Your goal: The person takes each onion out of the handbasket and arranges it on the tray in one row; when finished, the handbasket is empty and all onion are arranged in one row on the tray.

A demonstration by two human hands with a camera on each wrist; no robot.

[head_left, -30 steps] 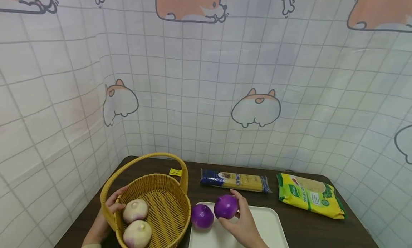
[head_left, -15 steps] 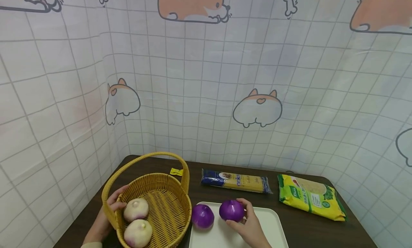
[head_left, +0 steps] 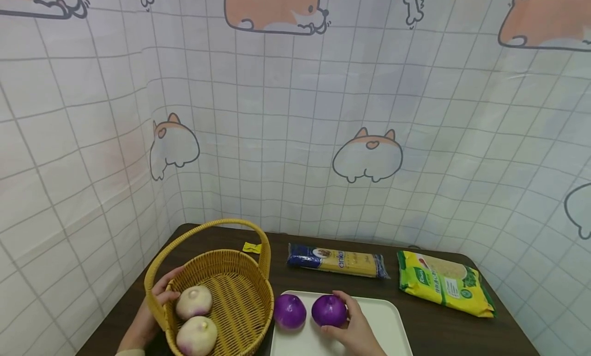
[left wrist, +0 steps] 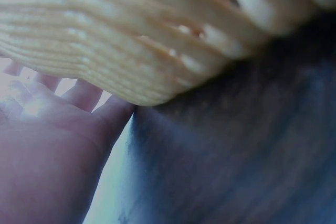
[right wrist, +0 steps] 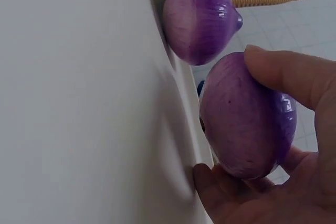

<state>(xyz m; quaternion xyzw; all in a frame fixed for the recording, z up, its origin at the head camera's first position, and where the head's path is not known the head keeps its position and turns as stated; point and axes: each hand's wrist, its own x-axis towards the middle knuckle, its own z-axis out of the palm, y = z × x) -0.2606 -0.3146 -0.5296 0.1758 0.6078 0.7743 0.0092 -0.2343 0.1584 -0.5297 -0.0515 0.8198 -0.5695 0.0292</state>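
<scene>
My right hand (head_left: 352, 329) grips a purple onion (head_left: 329, 311) over the white tray (head_left: 385, 315); the right wrist view shows the thumb on one side of the onion (right wrist: 244, 116) and fingers on the other. A narrow gap seems to part it from the tray. To its left, a second purple onion (head_left: 290, 312) sits on the tray. My left hand (head_left: 154, 304) holds the left rim of a wicker basket (head_left: 240, 310), fingers hooked over the edge. Two pale, purple-tinged onion-like vegetables (head_left: 195, 302) lie in the basket's left side. In the left wrist view the basket's wall (left wrist: 100, 45) hides the fingertips.
Behind the tray lies a blue-and-yellow pasta pack (head_left: 339, 261). A yellow-and-green bag (head_left: 445, 283) is farther right. One small yellow packet (head_left: 251, 248) lies behind the basket, whose tall handle (head_left: 208, 223) arches upward. A patterned curtain (head_left: 295, 140) hangs behind the dark table (head_left: 443, 330).
The purple onion in my right hand has come down toward the tray, shifting right and then slightly back left. My left hand and the basket stay in place.
</scene>
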